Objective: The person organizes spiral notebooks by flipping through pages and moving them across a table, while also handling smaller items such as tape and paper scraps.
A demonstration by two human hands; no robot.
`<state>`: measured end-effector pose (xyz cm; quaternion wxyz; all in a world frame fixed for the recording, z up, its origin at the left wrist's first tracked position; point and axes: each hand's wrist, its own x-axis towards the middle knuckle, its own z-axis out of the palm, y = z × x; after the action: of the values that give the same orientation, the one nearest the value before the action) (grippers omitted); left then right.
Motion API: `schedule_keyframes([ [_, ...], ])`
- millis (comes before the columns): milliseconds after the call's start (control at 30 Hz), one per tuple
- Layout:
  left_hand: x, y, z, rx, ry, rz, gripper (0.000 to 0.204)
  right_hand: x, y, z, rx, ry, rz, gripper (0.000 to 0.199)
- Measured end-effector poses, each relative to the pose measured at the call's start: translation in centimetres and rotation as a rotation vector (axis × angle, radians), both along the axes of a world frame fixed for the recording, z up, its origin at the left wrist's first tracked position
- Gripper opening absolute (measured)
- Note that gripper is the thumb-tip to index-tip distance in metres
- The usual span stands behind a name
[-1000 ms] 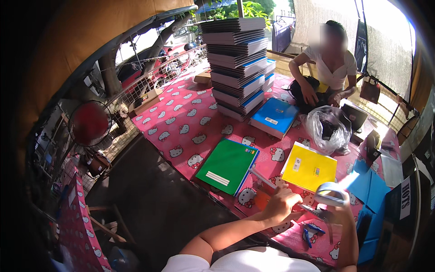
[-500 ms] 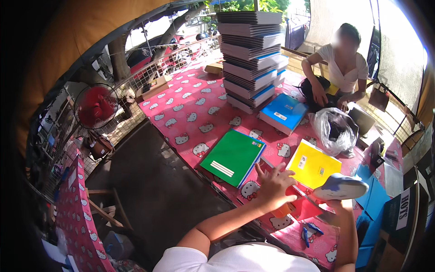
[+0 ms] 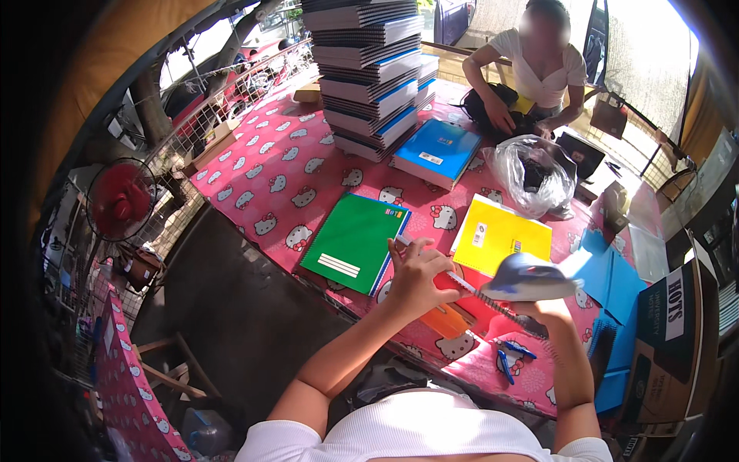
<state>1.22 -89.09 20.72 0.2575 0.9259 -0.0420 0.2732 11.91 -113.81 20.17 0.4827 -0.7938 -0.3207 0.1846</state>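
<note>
A person's left hand point(image 3: 416, 273) grips a red spiral notebook point(image 3: 481, 296) above the pink tabletop point(image 3: 262, 177); the right hand point(image 3: 543, 308) closes around a grey tape dispenser point(image 3: 527, 277) touching it.

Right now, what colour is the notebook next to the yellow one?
Green, with a blue edge: the green notebook lies left of the yellow notebook, clearest in the head view.
</note>
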Motion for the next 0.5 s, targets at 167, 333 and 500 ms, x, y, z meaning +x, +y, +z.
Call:
schedule_keyframes([
  [167, -0.5, 0.3, 0.0, -0.035, 0.005, -0.009, 0.037, 1.1, 1.4, -1.3, 0.407, 0.199, -0.141, 0.041],
  [333, 0.4, 1.7, 0.3, -0.028, -0.023, -0.006, 0.040, 0.9, 3.5, 0.3, -0.162, -0.184, -0.145, 0.039],
  [500, 0.2, 2.8, -0.2, -0.101, -0.078, 0.041, 0.039, 0.9, 4.6, 0.0, -0.148, 0.116, -0.077, 0.039],
])
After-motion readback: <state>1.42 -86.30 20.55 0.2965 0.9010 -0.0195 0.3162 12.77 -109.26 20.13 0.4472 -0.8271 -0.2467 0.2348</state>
